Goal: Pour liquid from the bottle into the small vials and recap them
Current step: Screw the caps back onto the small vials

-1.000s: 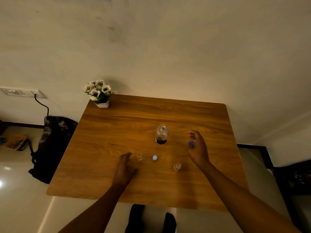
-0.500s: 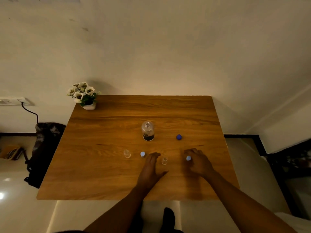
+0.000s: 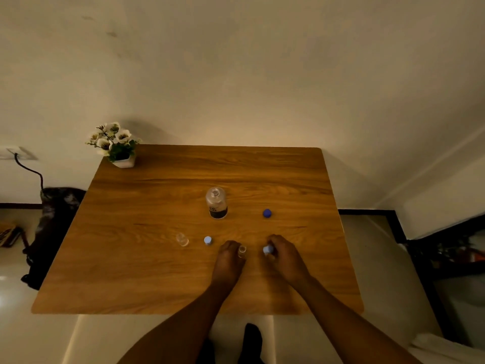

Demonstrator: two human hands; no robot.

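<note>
A clear bottle [image 3: 216, 203] with a dark label stands uncapped mid-table; its dark blue cap [image 3: 267, 213] lies to the right. My left hand [image 3: 228, 260] is closed around a small open glass vial [image 3: 242, 251] standing on the table. Just to its right, my right hand [image 3: 284, 256] pinches a light blue vial cap [image 3: 267, 249]. A second open vial [image 3: 182, 239] stands further left, with another light blue cap [image 3: 207, 240] beside it.
The wooden table [image 3: 131, 271] stands against a cream wall. A potted white-flower plant [image 3: 115, 144] sits at its far left corner. A dark bag [image 3: 52, 232] rests on the floor to the left, below a wall socket with a cable.
My left hand moved from the left vial to the middle vial and closed around it. My right hand left the dark blue cap on the table and picked up the light blue cap.
</note>
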